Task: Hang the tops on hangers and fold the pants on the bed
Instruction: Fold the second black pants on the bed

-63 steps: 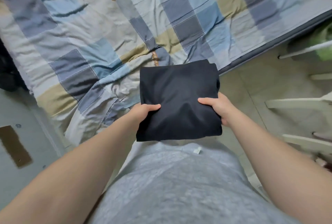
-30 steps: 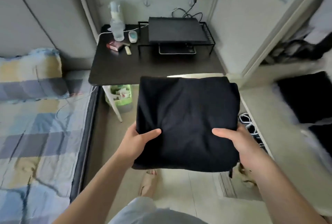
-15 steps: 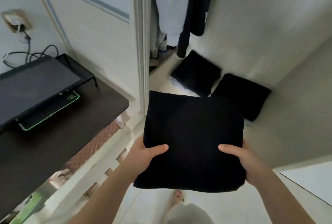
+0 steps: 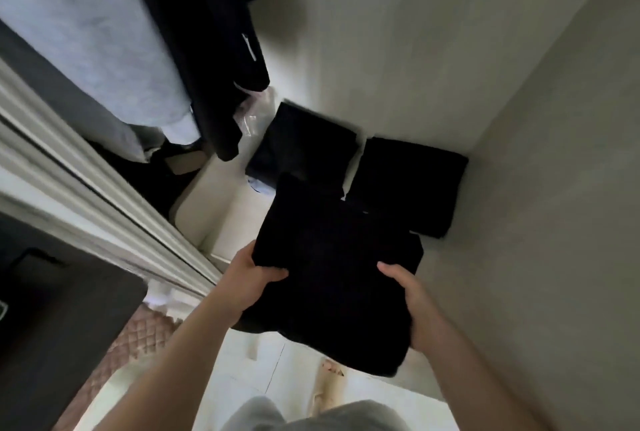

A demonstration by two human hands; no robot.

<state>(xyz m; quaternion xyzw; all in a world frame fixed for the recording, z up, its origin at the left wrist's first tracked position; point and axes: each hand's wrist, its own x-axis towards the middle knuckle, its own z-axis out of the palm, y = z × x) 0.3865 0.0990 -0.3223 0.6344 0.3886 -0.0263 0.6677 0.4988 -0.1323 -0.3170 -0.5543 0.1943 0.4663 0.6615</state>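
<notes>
Pale closet walls (image 4: 433, 32) close in ahead, with tops (image 4: 104, 32) hanging at left and two folded dark stacks (image 4: 408, 185) on the shelf (image 4: 221, 209). My left hand (image 4: 258, 280) and right hand (image 4: 410, 295) pinch folded black pants (image 4: 332, 264) above that shelf, thumbs on top. I judge this pair folded and only its placing left; other clothes I cannot see.

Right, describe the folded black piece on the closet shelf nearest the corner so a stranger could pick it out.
Look inside the open closet, below the hanging clothes. Two folded black pieces lie side by side on the pale shelf. It is the right-hand one, against the side wall.
</notes>
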